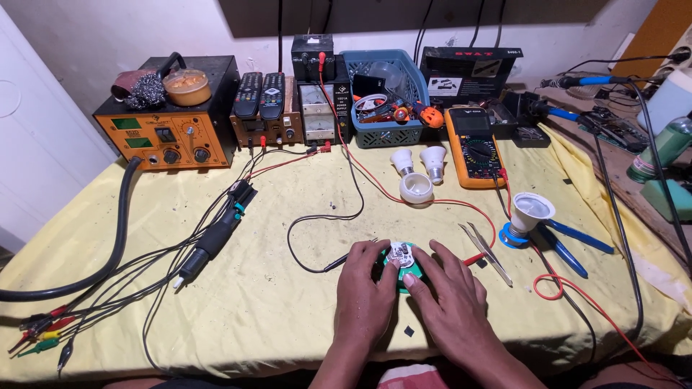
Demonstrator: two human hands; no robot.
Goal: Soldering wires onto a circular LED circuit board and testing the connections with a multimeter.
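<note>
Small round circuit board [398, 253] on a green holder [407, 277], low in the middle of the yellow table [288, 302]. Left hand [364, 292] curled snug on the left side, right hand [450, 302] pressing down on the right, thumbs touching the board. Looks light, thin, stiff, easy to crack. Best held by the rim, not the tiny parts. Tweezers [486, 252] just beside
</note>
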